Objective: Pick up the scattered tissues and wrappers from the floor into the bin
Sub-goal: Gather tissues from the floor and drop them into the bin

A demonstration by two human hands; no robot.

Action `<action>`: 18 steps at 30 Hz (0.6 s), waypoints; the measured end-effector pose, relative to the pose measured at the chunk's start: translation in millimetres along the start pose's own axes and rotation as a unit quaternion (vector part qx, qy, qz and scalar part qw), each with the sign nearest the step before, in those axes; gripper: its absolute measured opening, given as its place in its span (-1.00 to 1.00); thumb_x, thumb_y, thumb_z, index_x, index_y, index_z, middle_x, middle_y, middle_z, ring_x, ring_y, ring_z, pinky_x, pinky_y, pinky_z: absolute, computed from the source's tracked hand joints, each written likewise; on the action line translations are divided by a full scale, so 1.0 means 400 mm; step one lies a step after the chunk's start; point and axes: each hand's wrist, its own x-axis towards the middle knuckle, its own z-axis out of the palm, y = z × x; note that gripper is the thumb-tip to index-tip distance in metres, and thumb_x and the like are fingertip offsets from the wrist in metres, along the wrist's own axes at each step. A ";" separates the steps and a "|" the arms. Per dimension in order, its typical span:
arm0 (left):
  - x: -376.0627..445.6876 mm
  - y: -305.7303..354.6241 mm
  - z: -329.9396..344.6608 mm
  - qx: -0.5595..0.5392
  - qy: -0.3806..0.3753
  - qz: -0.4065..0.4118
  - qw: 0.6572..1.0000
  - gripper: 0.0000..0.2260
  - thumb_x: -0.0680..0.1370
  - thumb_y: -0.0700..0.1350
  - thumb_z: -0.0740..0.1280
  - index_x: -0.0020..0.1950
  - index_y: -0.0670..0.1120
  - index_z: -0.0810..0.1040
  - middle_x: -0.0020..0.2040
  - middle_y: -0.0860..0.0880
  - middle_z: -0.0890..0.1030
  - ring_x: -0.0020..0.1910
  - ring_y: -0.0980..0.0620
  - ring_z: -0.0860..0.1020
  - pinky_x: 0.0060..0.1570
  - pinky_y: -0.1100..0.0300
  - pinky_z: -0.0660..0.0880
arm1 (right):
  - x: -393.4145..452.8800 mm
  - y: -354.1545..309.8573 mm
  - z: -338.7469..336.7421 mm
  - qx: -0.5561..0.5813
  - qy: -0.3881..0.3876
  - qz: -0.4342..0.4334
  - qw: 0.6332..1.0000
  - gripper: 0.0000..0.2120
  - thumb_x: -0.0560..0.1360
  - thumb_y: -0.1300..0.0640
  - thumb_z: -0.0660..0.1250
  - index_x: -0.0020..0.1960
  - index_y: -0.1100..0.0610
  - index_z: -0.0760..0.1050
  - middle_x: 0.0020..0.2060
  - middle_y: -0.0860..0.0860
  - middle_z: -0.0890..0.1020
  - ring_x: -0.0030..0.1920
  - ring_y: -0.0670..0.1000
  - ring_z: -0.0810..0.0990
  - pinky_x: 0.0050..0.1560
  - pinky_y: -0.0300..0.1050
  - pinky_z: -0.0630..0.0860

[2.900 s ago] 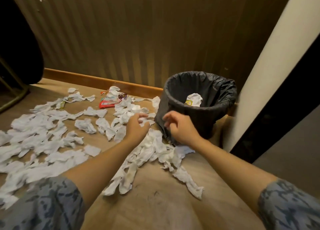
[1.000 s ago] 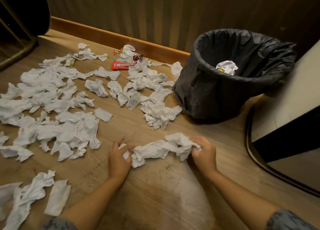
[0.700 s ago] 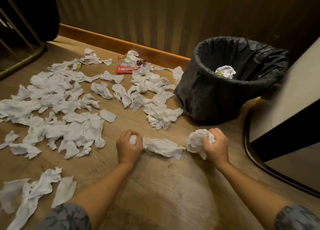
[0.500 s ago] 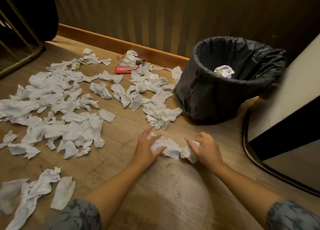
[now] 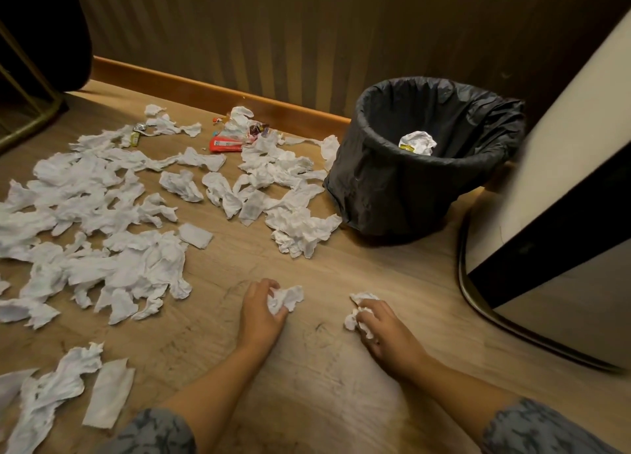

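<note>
Many crumpled white tissues lie scattered over the wooden floor, mostly at the left. A red wrapper and other small wrappers sit near the skirting board. The bin, lined with a black bag, stands at the right by the wall, with a crumpled wad inside it. My left hand is closed around a wad of tissue on the floor in front of me. My right hand grips another tissue wad a little to the right.
A pale cabinet or fridge with a curved metal base rail stands at the right, close to the bin. A dark chair with brass legs is at the far left. The ribbed wall and wooden skirting run behind.
My hands pulled a strip of tissues back from beside the bin, bunched it together, and have now drawn apart, each holding its own wad.
</note>
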 end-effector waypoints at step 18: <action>0.245 0.632 -0.101 -0.302 0.087 0.000 0.949 -0.76 0.62 -0.11 0.19 0.27 -0.05 0.50 0.16 0.07 0.54 0.18 0.07 0.49 0.09 0.24 0.41 | 0.364 -0.149 -0.452 0.101 0.427 0.012 0.898 -0.92 0.41 0.35 0.39 -0.20 0.21 0.55 -0.25 0.04 0.57 -0.20 -0.05 0.52 -0.10 -0.25 0.45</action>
